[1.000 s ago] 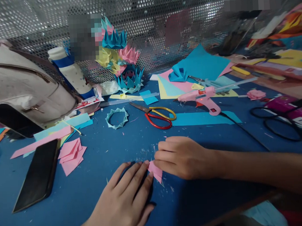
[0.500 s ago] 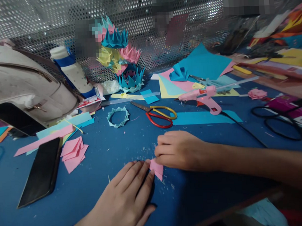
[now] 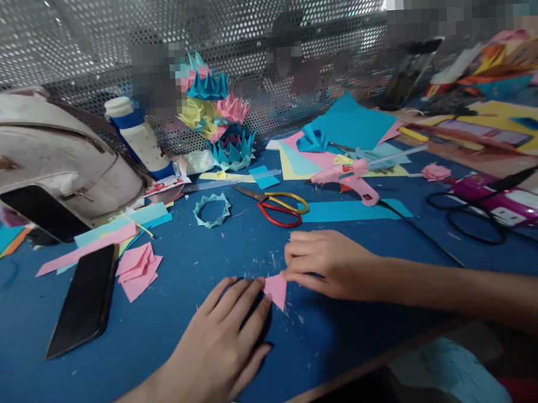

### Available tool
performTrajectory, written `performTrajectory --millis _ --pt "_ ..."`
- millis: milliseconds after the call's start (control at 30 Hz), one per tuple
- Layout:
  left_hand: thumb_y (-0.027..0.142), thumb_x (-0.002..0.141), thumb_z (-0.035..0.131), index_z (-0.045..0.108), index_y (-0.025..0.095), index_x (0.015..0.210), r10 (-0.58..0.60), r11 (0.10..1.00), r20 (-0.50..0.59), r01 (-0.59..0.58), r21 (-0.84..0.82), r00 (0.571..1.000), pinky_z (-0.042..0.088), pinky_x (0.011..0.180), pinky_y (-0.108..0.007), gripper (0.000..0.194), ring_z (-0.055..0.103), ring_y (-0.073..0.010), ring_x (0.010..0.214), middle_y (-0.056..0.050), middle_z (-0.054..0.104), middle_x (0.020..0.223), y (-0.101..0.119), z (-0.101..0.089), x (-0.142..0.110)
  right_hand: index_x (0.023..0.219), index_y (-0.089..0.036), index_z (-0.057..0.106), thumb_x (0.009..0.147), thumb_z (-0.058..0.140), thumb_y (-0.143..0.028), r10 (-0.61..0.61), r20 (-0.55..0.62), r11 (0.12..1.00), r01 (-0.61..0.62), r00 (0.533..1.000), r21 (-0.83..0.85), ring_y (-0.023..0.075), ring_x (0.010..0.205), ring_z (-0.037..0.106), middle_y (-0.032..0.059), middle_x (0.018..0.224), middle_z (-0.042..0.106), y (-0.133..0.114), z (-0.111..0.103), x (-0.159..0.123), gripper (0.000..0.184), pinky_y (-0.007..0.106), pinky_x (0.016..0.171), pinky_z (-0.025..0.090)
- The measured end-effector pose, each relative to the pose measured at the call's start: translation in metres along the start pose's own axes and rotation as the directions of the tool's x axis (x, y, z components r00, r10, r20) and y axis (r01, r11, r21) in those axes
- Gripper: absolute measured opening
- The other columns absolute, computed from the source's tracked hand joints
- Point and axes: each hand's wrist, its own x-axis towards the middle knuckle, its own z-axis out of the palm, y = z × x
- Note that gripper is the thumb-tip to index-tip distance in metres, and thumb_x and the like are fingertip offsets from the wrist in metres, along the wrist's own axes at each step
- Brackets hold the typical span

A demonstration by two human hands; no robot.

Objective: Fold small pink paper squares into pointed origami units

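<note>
A small folded pink paper piece (image 3: 276, 290), roughly a triangle, lies on the blue table between both hands. My left hand (image 3: 223, 334) rests flat with fingers stretched, its fingertips on the left edge of the paper. Fingers curled, my right hand (image 3: 327, 264) pinches the paper's upper right corner. Other pink paper squares (image 3: 140, 269) lie to the left. Beyond the hands are a light blue folded paper ring (image 3: 212, 211) and scissors (image 3: 278, 207) with one yellow and one red handle, blades apart.
A pink glue gun (image 3: 350, 177) with a black cord lies by a blue paper strip (image 3: 354, 211). Folded paper flowers (image 3: 215, 109) stand at the back. Left are a phone (image 3: 84, 301), a bottle (image 3: 139, 136) and a white bag (image 3: 48, 146); a purple power strip (image 3: 496, 200) is right.
The pink paper's layered lower edge now looks like a single smooth triangle. My right hand has shifted slightly away from my left and pinches the corner. The whole view has shifted a little.
</note>
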Motion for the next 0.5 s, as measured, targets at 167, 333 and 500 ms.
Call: performTrajectory --millis 167,333,500 --pt "0.034 0.108 0.038 0.056 0.014 0.141 -0.032 0.998 -0.004 0.032 -0.057 0.999 0.034 0.113 -0.045 0.043 0.053 -0.0267 0.126 -0.008 0.06 0.14 0.001 0.005 -0.005 0.09 -0.018 0.064 0.095 0.064 -0.032 0.228 0.113 0.96 -0.243 0.967 0.14 0.0158 0.082 0.055 0.0008 0.088 0.065 -0.003 0.006 0.014 0.015 0.028 0.068 0.032" --pt "0.033 0.108 0.037 0.056 0.009 0.14 0.008 0.998 -0.012 -0.008 -0.057 1.0 0.033 0.111 -0.043 0.044 0.054 -0.0264 0.121 -0.008 0.063 0.135 0.0 0.002 -0.003 0.086 -0.019 0.061 0.092 0.064 -0.027 0.282 0.182 0.932 -0.313 0.942 0.18 0.0146 0.083 0.055 -0.0015 0.086 0.064 -0.008 0.007 0.022 0.01 0.027 0.065 0.03" --pt "0.031 0.108 0.038 0.058 0.007 0.138 0.028 0.999 -0.028 -0.029 -0.019 0.999 0.03 0.111 -0.042 0.043 0.057 -0.0259 0.116 -0.009 0.066 0.13 0.0 -0.001 0.001 0.084 -0.021 0.061 0.09 0.064 -0.024 0.277 0.122 0.926 -0.299 0.953 0.23 0.0122 0.08 0.056 -0.0046 0.084 0.065 -0.01 0.012 0.023 0.008 0.026 0.064 0.029"
